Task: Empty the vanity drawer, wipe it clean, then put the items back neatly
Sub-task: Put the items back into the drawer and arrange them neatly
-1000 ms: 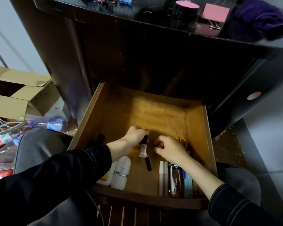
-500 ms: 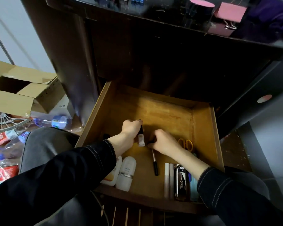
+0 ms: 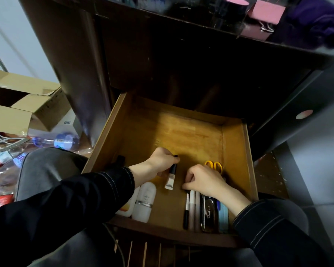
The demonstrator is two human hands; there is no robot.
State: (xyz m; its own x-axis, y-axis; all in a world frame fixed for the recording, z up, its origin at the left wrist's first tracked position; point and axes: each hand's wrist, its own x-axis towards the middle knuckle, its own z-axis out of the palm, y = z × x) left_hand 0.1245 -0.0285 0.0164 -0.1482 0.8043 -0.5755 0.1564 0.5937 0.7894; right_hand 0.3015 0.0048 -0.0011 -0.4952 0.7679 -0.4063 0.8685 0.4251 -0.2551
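1. Left hand [image 3: 161,160] is curled round a black-capped tube [image 3: 171,177], gripping it at the cap end. The pale end points toward the near edge, over the middle of the open drawer [image 3: 104,135]. I can't tell whether it touches the floor.
2. Right hand [image 3: 203,180] has its fingertips bent down onto the top end of a black pen [image 3: 186,211], and it looks like a pinch. The pen lies at the left of a tidy row, beside slim white sticks [image 3: 192,207] and a glossy black case [image 3: 208,214].
3. With items lined along the near edge, I'd call this the put-back stage.
4. Risk one: a nudge from the right hand rolls the pen and skews the sticks next to it.
5. Risk two: the tube is held near its cap. If the cap is loose, the body could drop toward the white bottle [image 3: 145,201] close by.
6. Risk three: the orange-handled scissors [image 3: 213,165] sit just behind the right knuckles, so a careless lift could snag them.
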